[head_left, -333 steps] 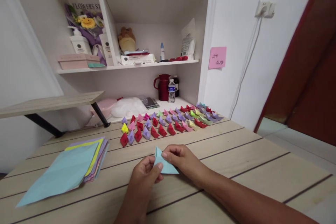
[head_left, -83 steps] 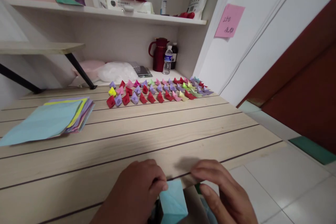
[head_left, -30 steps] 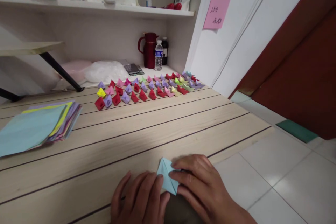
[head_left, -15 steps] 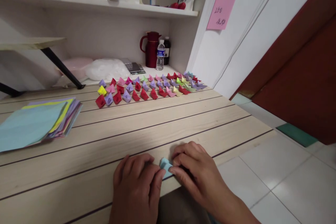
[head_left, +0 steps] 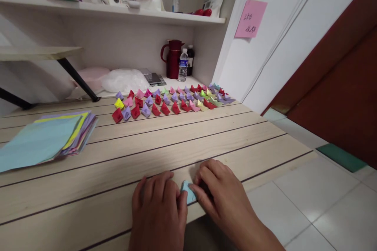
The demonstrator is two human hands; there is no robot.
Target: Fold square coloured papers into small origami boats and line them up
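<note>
A small folded piece of light blue paper (head_left: 189,193) lies on the wooden table (head_left: 141,141) near its front edge. My left hand (head_left: 159,208) is on its left side, fingers curled, with the thumb at the paper's edge. From the right, my right hand (head_left: 222,192) presses the paper with its thumb, its other fingers bent in close behind. Both hands partly cover the paper's sides. Farther back stand rows of small folded paper boats (head_left: 156,110) in red, purple, pink, yellow and green.
A stack of coloured paper sheets (head_left: 44,137) lies at the left. Behind the boats are a dark red jug (head_left: 174,60), a water bottle (head_left: 183,66) and a plastic bag (head_left: 125,81). A black-legged stand (head_left: 78,78) is at the back left. The table's right edge borders a tiled floor (head_left: 318,192).
The blue paper now lies flatter, its raised upper part pressed down. Both hands remain at its sides. The whole view has shifted slightly.
</note>
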